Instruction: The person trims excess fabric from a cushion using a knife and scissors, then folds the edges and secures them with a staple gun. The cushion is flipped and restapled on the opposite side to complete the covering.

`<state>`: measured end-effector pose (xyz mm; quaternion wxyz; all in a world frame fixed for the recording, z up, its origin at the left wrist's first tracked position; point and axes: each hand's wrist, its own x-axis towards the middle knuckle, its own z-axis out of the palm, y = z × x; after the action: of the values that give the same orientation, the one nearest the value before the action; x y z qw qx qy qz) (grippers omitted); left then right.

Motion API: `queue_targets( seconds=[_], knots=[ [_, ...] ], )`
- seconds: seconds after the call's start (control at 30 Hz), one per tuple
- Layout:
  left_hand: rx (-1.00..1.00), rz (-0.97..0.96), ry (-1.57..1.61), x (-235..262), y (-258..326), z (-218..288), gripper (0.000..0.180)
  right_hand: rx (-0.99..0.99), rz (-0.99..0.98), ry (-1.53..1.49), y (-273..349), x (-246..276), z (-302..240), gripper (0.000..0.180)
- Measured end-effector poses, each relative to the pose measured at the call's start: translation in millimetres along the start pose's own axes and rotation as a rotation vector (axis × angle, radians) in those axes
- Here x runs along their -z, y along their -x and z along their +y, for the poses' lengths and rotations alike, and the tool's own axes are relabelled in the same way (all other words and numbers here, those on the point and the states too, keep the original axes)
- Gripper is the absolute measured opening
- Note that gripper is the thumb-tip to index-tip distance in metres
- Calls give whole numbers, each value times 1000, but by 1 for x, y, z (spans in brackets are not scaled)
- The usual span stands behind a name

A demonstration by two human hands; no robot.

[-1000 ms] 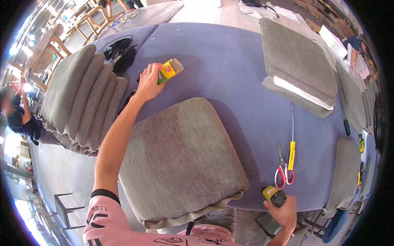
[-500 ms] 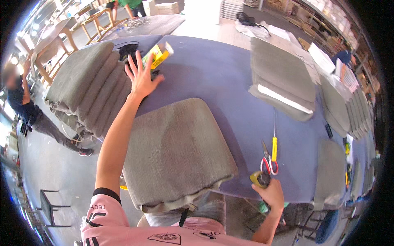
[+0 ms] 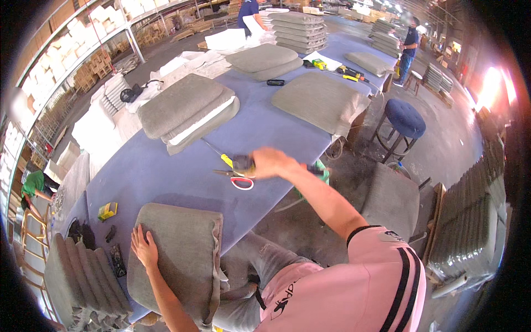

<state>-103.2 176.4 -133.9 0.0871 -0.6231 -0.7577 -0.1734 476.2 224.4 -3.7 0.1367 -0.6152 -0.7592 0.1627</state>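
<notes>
A grey upholstered cushion (image 3: 171, 260) lies at the near left edge of the blue-topped table. My left hand (image 3: 145, 249) rests flat on it, fingers stretched and holding nothing. Over the table, my right hand (image 3: 271, 162) grips a yellow and black tape measure (image 3: 243, 165). Right beneath and beside it lie scissors with red and white handles (image 3: 242, 183) and a thin-shafted tool with a yellow handle (image 3: 227, 160); the tape measure partly covers both. Beyond the cushion sits a small yellow box (image 3: 108, 211).
Stacked grey cushions stand at the left (image 3: 83, 276) and farther up the table (image 3: 188, 108). Another cushion (image 3: 318, 102) lies near the right edge. A blue stool (image 3: 405, 119) and wrapped stacks (image 3: 470, 232) are on the floor at right. Other people work in the distance.
The view has swung to the right. My left hand has come back from beside the yellow box onto the cushion. My right hand has brought the tape measure over the scissors.
</notes>
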Motion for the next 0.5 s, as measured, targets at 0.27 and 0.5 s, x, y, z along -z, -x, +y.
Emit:
queue_targets(
  seconds=[0.27, 0.5],
  knots=[
    [-19, -28, 67, 16, 5, 9, 54, -374, 196, 154, -91, -35, 92, 85],
    [-11, 7, 84, 16, 21, 7, 53, -216, 576, 261, -31, -135, 106, 78]
  ],
)
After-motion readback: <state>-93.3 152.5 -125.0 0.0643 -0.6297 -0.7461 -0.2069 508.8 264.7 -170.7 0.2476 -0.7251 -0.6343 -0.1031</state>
